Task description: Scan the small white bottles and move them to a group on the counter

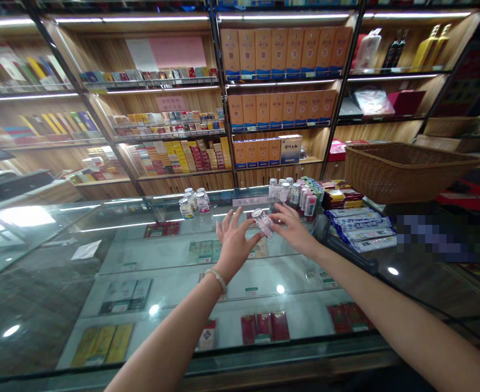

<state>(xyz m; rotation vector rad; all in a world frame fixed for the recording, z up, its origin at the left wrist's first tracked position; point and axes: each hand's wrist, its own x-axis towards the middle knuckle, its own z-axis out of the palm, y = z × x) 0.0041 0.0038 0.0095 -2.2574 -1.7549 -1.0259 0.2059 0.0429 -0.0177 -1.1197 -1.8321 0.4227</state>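
A small clear jar (261, 222) with a silver lid and pinkish contents is held tilted above the glass counter. My right hand (295, 231) pinches it from the right with thumb and fingers. From the left, the thumb and index finger of my left hand (234, 239) close on its side, while the other fingers stick up and apart. Similar small jars (194, 202) stand in a cluster on the counter to the left. Another group of jars (284, 190) stands behind my right hand, beside pink and green small bottles (311, 197).
Under the glass countertop (141, 247) lie several flat packs. A dark handheld scanner (341, 245) rests right of my hand, near blue-white packets (362, 227) and a wicker basket (407, 171). Shelves behind hold orange boxes (278, 54) and cigarette packs (182, 157).
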